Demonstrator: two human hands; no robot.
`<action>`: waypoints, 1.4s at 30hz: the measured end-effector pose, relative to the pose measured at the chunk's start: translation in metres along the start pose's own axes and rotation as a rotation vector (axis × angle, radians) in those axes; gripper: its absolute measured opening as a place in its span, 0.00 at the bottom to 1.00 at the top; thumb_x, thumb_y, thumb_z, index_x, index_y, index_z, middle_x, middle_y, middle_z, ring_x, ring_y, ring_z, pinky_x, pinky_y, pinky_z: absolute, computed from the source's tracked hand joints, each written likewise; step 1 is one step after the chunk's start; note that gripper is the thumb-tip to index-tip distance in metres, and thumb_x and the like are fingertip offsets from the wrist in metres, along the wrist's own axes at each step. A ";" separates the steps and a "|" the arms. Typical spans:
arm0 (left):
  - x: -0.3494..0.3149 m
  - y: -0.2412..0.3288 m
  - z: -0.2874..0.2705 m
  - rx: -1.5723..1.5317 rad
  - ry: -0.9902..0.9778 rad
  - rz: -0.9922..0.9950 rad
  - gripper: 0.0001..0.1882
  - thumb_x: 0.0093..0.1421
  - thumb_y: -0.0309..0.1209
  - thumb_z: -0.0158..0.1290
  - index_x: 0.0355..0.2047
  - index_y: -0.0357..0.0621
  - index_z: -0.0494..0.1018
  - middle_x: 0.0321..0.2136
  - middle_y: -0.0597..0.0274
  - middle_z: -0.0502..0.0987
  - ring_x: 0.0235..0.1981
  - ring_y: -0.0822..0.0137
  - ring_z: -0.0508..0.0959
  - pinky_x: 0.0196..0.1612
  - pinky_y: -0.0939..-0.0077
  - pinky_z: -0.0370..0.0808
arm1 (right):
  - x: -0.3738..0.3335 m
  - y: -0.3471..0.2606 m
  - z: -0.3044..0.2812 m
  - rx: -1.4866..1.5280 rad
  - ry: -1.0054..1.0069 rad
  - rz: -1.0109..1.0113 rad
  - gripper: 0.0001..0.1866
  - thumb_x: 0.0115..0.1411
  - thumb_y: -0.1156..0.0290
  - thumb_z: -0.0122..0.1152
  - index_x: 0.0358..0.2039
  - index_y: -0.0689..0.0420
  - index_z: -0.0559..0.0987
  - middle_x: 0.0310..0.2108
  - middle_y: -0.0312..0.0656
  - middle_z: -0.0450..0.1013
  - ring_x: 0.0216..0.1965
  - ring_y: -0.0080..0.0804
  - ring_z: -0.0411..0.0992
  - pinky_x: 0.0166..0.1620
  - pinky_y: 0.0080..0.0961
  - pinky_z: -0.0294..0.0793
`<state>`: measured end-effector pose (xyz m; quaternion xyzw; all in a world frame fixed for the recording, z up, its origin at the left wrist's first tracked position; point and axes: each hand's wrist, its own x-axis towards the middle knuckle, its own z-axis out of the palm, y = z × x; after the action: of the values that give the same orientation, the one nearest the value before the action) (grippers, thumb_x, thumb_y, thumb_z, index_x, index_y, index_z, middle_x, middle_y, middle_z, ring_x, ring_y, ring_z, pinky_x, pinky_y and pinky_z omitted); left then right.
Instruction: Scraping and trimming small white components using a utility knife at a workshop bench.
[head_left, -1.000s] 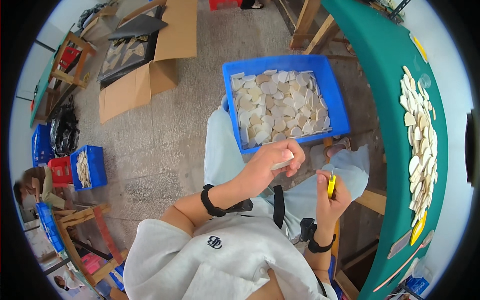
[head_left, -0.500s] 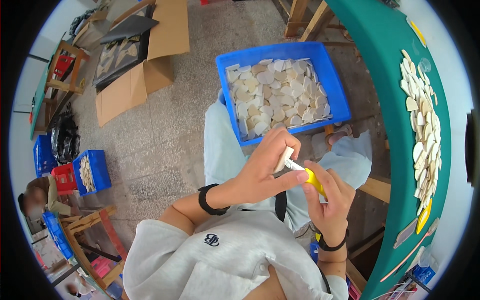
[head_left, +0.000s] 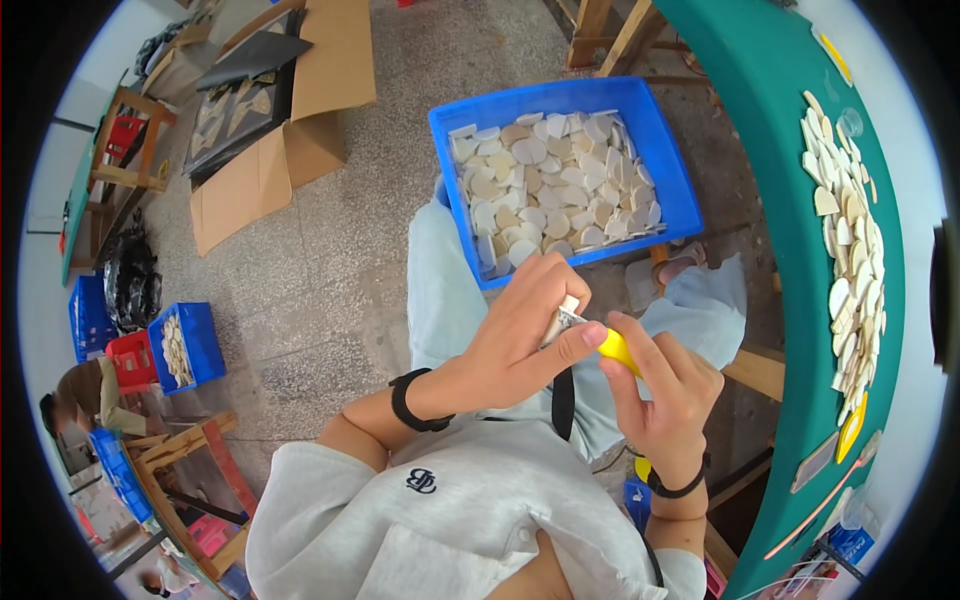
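Head view, hands: The left hand (head_left: 525, 328) was clamped on a pale piece (head_left: 551, 331), its thumb laid along the front of a yellow knife (head_left: 619, 352). The right hand (head_left: 662, 388) was closed around that knife's handle. Location of the piece: above the lap, near side of the large blue crate (head_left: 672, 160).

Change noted: a second earlier the hands were apart, blade clear of the piece; at this moment they were together, with blade and piece meeting. Judged meaning: blade work on the piece was under way; exact depth of contact could not be told.

Head view, surface: A green tabletop (head_left: 735, 50) at right carried a long heap of pale pieces (head_left: 850, 270), a second yellow tool (head_left: 852, 428), a flat grey plate (head_left: 815, 462) and a thin pink stick (head_left: 815, 525).

Head view, room: The speckled floor (head_left: 300, 330) bore the crate, filled with similar pieces, a cardboard box (head_left: 335, 60), a black bag (head_left: 132, 275) and a smaller blue bin (head_left: 205, 345); a co-worker (head_left: 92, 392) bent at far left.
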<state>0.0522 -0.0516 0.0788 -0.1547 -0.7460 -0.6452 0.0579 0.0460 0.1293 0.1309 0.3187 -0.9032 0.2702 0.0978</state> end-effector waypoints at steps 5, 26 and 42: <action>-0.001 0.000 -0.001 0.028 0.019 -0.001 0.17 0.61 0.42 0.49 0.28 0.39 0.64 0.25 0.58 0.61 0.28 0.61 0.59 0.32 0.70 0.57 | 0.001 0.001 0.001 0.004 -0.008 -0.012 0.18 0.49 0.65 0.66 0.41 0.55 0.78 0.15 0.33 0.62 0.13 0.26 0.61 0.17 0.22 0.58; -0.002 -0.006 0.003 -0.261 0.031 -0.218 0.17 0.61 0.42 0.46 0.26 0.40 0.64 0.22 0.63 0.60 0.25 0.67 0.59 0.30 0.74 0.57 | -0.002 0.010 0.017 0.057 0.135 0.084 0.17 0.50 0.67 0.65 0.42 0.56 0.78 0.15 0.34 0.62 0.12 0.26 0.61 0.16 0.22 0.58; 0.001 -0.008 0.003 -0.165 -0.008 -0.113 0.14 0.57 0.38 0.51 0.28 0.41 0.62 0.25 0.62 0.60 0.28 0.64 0.59 0.33 0.73 0.57 | -0.001 0.002 0.005 0.051 -0.010 0.052 0.17 0.49 0.66 0.66 0.40 0.55 0.78 0.15 0.33 0.62 0.12 0.26 0.61 0.16 0.23 0.58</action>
<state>0.0492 -0.0499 0.0713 -0.1193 -0.6981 -0.7060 0.0053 0.0451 0.1284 0.1256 0.2989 -0.9045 0.2942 0.0780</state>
